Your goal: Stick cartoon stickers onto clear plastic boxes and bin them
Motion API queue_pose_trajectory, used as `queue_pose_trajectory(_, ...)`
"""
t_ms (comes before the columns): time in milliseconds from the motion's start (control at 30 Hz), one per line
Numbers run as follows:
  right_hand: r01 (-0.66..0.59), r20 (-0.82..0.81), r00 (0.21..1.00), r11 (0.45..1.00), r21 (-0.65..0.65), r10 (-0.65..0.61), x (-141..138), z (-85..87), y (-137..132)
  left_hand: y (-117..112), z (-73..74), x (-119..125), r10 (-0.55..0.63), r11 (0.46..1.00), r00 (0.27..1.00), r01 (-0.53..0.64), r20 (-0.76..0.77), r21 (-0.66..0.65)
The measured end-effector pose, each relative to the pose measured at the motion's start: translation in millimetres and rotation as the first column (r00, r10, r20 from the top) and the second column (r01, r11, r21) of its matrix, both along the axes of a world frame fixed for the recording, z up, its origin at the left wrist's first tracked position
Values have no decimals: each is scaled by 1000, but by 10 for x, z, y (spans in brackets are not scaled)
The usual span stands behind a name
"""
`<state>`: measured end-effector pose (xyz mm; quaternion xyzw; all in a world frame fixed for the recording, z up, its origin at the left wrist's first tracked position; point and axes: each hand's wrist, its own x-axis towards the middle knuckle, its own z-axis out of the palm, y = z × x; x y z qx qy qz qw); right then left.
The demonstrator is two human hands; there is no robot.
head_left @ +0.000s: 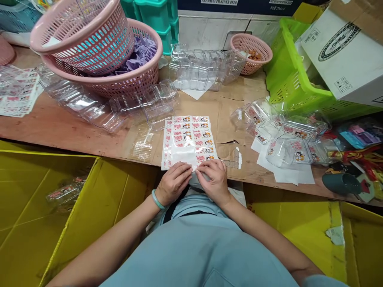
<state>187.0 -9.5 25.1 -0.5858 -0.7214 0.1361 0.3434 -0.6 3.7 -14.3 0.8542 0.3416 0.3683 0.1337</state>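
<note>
A sheet of cat stickers [206,135] lies at the table's front edge, with a blank white patch showing near its lower middle. My left hand [175,181] is closed at the near edge of that sheet, thumb and fingertips pinched together. Close beside it, my right hand [214,179] pinches the same edge, its fingers bent. Between and below the hands hangs a pale translucent piece, partly hidden, whose kind I cannot make out. Clear plastic boxes [289,147] with cat stickers on them lie to the right on white paper.
Nested clear plastic boxes [83,105] lie at left, with more [197,69] at the back. Pink baskets [98,79] stand back left, one holding purple pieces. A smaller pink basket [253,52] and a green crate [299,83] stand back right. Yellow bins [119,199] flank me below the table.
</note>
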Motion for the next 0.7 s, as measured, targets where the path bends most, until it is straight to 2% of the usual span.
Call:
queue_pose_trajectory(133,86,-44,995,996,-36,-87,24,24,57,-5,-23,-11,-10,1000,1000,10,-17,-7)
queue_pose_trajectory(200,63,-21,998,998,-26,-64,61,19,79,15,-17,3,-8,1000,1000,8,-24,-20)
queue_pose_trajectory(300,-69,91,994,998,1,68,131,-4,64,58,48,35,-6,999,1000,5,-27,-36)
queue_pose_trajectory(367,-179,207,962,984,-2,176,190,-30,19,48,125,34,30,999,1000,-30,-1,-46)
queue_pose_trajectory(467,-320,340,885,946,-56,319,298,-64,-67,-88,216,-35,225,969,971,-214,80,-120)
queue_pose_trajectory(533,-376,354,852,922,-95,384,363,-68,-111,-233,221,-100,402,893,905,-354,140,-280)
queue_pose_trajectory(567,-390,342,850,915,-103,401,385,-62,-124,-304,210,-123,487,827,859,-393,161,-402)
queue_pose_trajectory(600,-396,321,854,912,-107,409,400,-52,-131,-364,197,-136,558,738,812,-393,169,-548)
queue_pose_trajectory(633,-400,297,861,910,-105,413,405,-39,-132,-410,188,-135,605,626,779,-340,162,-702)
queue_pose_trajectory(700,-405,245,876,910,-90,414,395,-11,-125,-451,205,-96,623,364,767,-108,155,-925)
